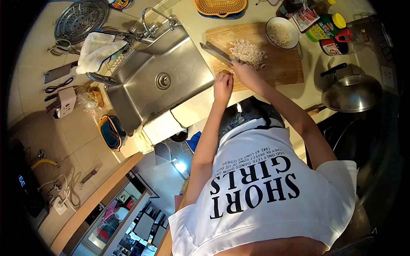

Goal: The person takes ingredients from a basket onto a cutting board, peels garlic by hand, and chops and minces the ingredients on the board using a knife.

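Observation:
My right hand [246,77] is wrapped round the handle of a kitchen knife [218,53], whose blade points to the upper left over the cutting board's edge. Close beside it, my left hand [223,88] has its fingers curled onto a small yellowish-brown piece of food [227,72] at the near left part of the wooden cutting board [286,68]. A heap of pale chopped food [248,52] lies beyond the knife. At the board's far right corner is a white bowl [294,39] with pale minced food in it.
A steel sink [145,91] lies left of the board. A lidded pan [353,93] is to the right, below several bottles and jars [326,27]. An orange basket [221,6] stands at the back. A white cloth [96,52] hangs on the rack beyond the sink.

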A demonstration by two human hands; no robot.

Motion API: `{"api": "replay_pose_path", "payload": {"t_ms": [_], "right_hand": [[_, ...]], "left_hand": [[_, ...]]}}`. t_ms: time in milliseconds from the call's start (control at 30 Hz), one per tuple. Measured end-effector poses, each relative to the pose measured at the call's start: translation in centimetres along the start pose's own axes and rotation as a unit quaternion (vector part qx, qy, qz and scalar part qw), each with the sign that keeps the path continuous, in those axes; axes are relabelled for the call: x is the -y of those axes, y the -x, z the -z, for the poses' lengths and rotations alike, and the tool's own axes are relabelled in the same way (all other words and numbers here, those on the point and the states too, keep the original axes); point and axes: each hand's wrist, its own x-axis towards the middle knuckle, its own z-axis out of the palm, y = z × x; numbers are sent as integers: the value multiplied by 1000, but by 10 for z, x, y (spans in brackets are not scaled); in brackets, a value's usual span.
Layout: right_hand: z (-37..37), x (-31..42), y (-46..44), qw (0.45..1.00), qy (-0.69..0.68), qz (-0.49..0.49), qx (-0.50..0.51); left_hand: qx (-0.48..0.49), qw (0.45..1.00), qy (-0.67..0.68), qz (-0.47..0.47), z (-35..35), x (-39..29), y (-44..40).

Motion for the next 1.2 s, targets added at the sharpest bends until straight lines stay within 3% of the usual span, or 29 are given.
{"api": "replay_pose_path", "payload": {"t_ms": [133,233,500,867,1067,1200], "right_hand": [[7,-3,8,1000,-24,-1,4],[13,-7,27,999,-40,-4,5],[30,1,55,995,-75,-47,38],[25,6,58,992,20,-97,77],[-5,7,29,998,19,-46,47],[-4,10,5,999,4,-26,38]], "left_hand": [[-14,995,67,71,4,-1,6],[-28,999,18,23,3,0,5],[-23,999,9,35,2,2,5],[-27,999,21,37,-3,2,2],[2,998,26,63,0,1,3],[-31,997,45,55,-2,1,0]]}}
